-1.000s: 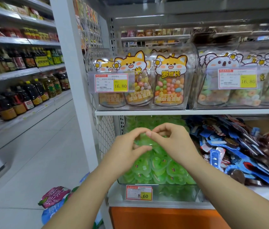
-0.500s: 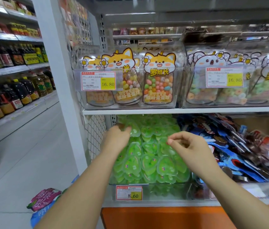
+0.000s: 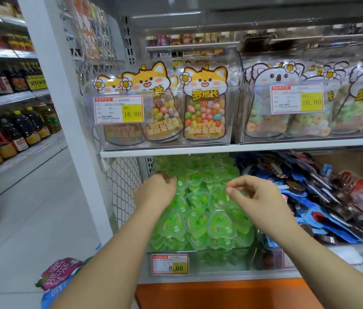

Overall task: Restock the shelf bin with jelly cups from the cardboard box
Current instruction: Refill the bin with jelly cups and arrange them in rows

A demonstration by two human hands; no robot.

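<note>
Green heart-shaped jelly cups (image 3: 198, 221) are piled high in a clear shelf bin (image 3: 222, 259) on the lower shelf, with an 8.60 price tag on its front. My left hand (image 3: 156, 194) rests on the upper left of the pile, its bent fingertips touching the cups there. My right hand (image 3: 258, 197) hovers just over the pile's right side, thumb and fingers loosely curled with nothing between them. No cardboard box is in view.
The upper shelf edge (image 3: 220, 150) runs just above my hands and carries clear bins of candy jars (image 3: 205, 112). A bin of blue and red packets (image 3: 323, 197) adjoins on the right. Snack bags (image 3: 60, 273) lie on the floor at lower left, beside the white shelf post (image 3: 73, 130).
My hands, joined at the fingertips over the pile a second ago, have parted. The left went to the pile's upper left and the right drew to the right side.
</note>
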